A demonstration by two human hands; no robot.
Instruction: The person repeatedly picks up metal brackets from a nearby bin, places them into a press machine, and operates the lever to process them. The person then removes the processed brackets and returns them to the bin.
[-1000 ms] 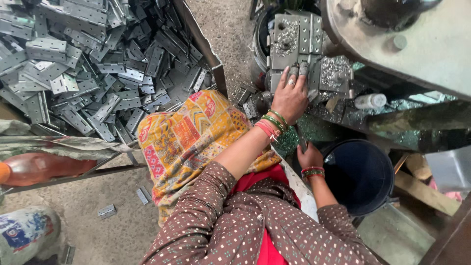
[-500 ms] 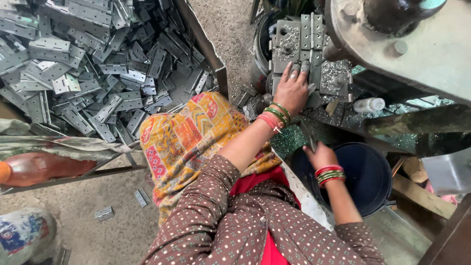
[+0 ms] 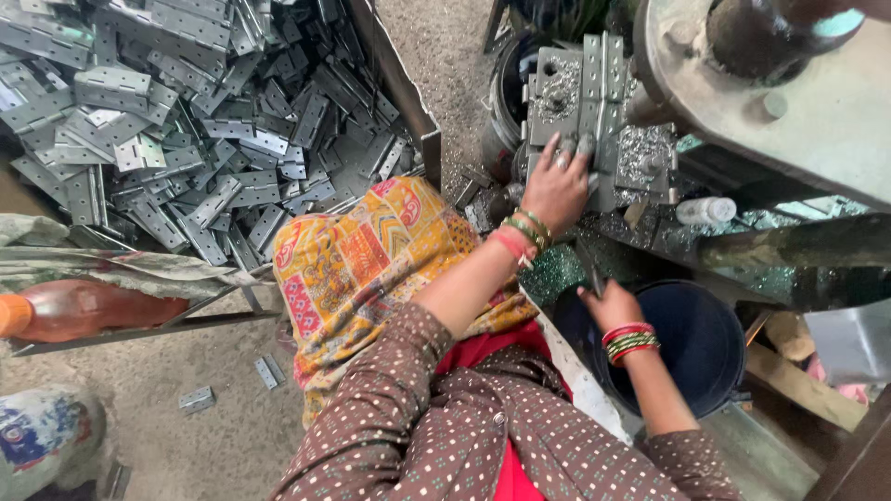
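At press bed, left hand (image 3: 555, 188) presses flat grey metal hinge plates (image 3: 594, 88), fingers spread, steadying them; right hand (image 3: 608, 304) pinches thin dark tool over dark blue plastic bucket (image 3: 705, 357).

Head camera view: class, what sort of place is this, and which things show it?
Probably a small metalworking workshop. A heap of grey sheet-metal hinges fills a bin, the left hand rests on a grey metal machine block strewn with shavings, and the right hand hovers over a dark blue bucket.
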